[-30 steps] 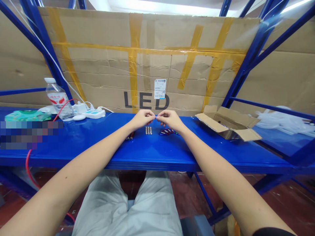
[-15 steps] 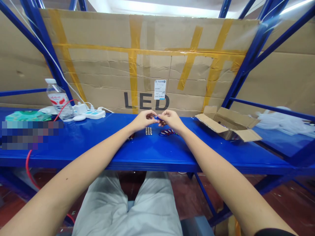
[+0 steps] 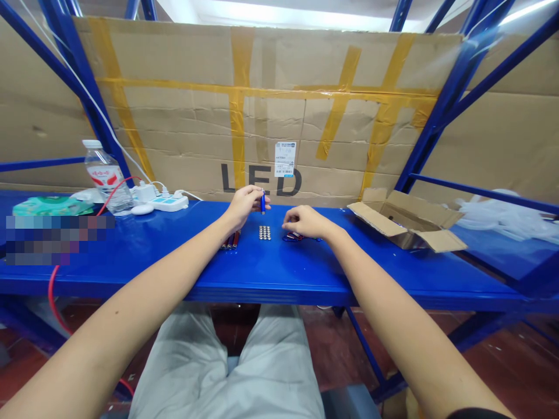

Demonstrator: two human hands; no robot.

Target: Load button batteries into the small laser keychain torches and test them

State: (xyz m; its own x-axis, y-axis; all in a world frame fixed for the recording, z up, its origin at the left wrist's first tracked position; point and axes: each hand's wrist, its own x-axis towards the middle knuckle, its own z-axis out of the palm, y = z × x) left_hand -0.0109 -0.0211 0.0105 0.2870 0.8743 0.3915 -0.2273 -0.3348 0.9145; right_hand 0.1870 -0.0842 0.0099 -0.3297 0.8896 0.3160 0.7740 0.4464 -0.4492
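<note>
1. The left hand [image 3: 243,205] is pinching a small blue tube [image 3: 262,202] between thumb and fingers, holding it upright above the blue table [image 3: 271,270].
2. The right hand [image 3: 305,221] is resting palm down, its fingertips touching a pile of small red and blue pieces [image 3: 297,236]; whether it is gripping any is unclear.
3. A cluster of small silver discs [image 3: 264,233] is lying between the two hands.
4. A few more tubes [image 3: 231,240] are lying just beside the left wrist.
5. An open cardboard box [image 3: 406,220] is sitting to the right, well apart.
6. A water bottle [image 3: 105,177] is standing upright far left, near a white power strip [image 3: 168,202].
</note>
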